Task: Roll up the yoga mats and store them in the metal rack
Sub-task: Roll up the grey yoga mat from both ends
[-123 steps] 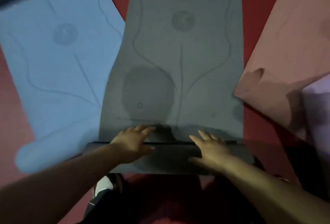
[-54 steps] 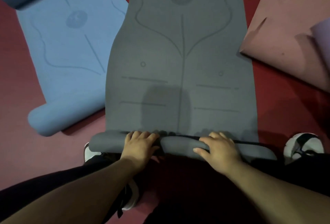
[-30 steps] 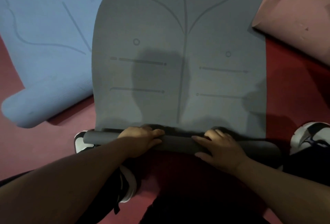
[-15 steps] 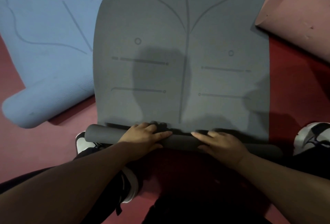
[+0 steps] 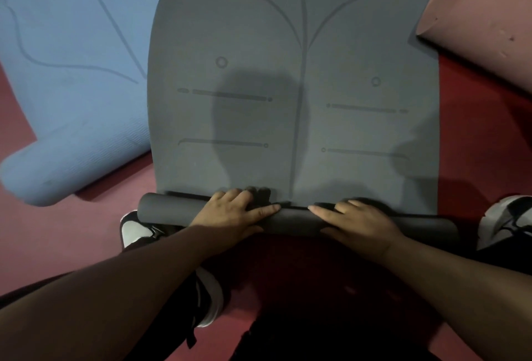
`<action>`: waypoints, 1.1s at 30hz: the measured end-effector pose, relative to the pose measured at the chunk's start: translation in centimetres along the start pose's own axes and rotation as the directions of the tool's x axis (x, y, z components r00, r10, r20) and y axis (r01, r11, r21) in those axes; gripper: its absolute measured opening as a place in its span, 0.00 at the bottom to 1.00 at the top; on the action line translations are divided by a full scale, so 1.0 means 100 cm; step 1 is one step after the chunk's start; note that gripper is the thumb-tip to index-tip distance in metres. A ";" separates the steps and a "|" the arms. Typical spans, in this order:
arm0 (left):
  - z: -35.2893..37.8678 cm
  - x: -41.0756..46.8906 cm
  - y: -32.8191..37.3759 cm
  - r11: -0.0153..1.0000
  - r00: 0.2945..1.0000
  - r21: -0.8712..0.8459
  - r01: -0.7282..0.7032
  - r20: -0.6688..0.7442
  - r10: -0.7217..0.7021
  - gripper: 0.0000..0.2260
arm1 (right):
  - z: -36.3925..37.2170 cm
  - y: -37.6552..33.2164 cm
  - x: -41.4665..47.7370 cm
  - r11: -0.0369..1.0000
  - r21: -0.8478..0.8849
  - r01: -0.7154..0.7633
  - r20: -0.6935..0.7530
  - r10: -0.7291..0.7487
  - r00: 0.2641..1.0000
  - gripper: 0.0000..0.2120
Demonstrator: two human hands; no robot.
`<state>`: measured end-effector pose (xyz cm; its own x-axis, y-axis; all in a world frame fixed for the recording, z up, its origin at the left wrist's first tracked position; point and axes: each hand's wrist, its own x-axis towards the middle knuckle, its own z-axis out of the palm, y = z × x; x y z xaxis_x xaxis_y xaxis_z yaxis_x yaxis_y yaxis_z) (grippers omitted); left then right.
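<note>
A grey yoga mat point(image 5: 293, 78) with printed guide lines lies flat on the red floor, stretching away from me. Its near end is wound into a thin dark roll point(image 5: 293, 218) lying crosswise. My left hand point(image 5: 233, 212) presses on the roll left of centre, fingers spread over its top. My right hand point(image 5: 357, 221) presses on it right of centre in the same way. The metal rack is not in view.
A blue mat point(image 5: 72, 72) lies to the left, its near end curled into a loose roll point(image 5: 57, 170). A pink mat point(image 5: 486, 15) lies at the upper right. My shoes show at the roll's left end point(image 5: 129, 229) and at the right edge point(image 5: 506, 216).
The grey roll has grown from a flat fold to a thin tube and crept forward along the mat. Over the last half second both hands stay on it, barely shifting.
</note>
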<state>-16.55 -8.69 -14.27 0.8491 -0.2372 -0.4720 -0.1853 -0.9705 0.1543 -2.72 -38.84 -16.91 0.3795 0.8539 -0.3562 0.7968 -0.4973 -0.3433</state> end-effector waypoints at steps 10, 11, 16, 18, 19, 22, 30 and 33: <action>-0.008 0.017 -0.009 0.997 0.986 -0.081 0.001 0.166 0.013 0.28 | -0.009 -0.003 -0.004 0.999 -0.030 -0.044 0.003 0.044 0.999 0.28; -0.009 0.019 -0.010 0.996 0.986 -0.085 0.001 0.166 0.013 0.28 | -0.004 -0.003 -0.007 0.998 -0.059 -0.025 -0.044 0.022 0.999 0.28; -0.003 0.018 -0.012 1.000 1.000 -0.002 -0.008 0.012 0.008 0.27 | -0.003 0.007 0.002 0.999 -0.010 0.052 -0.059 -0.052 0.997 0.28; 0.001 0.011 -0.009 0.999 0.993 0.051 -0.016 -0.118 0.022 0.29 | -0.009 0.009 0.008 0.999 0.030 0.028 0.016 -0.029 0.999 0.29; 0.005 0.008 -0.008 0.997 0.985 0.071 -0.028 -0.167 0.039 0.30 | -0.011 0.010 0.010 0.999 0.037 0.014 0.075 -0.017 0.997 0.30; 0.009 0.008 -0.008 0.997 0.979 0.069 -0.039 -0.199 0.052 0.32 | -0.015 0.014 0.016 0.999 0.048 -0.010 0.163 0.002 0.987 0.33; -0.003 0.023 -0.018 1.000 0.995 -0.020 0.023 -0.101 -0.025 0.28 | -0.016 0.006 -0.001 0.998 -0.058 -0.018 -0.110 0.011 0.994 0.27; -0.002 0.024 -0.020 0.999 0.996 -0.030 0.013 -0.083 -0.016 0.28 | -0.014 0.009 0.001 0.998 -0.058 0.001 -0.090 -0.007 0.996 0.27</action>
<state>-13.98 -7.31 -15.54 0.8900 -0.2176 -0.4006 -0.1591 -0.9717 0.1744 -1.33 -38.98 -15.99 0.4150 0.8675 -0.2742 0.8233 -0.4864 -0.2927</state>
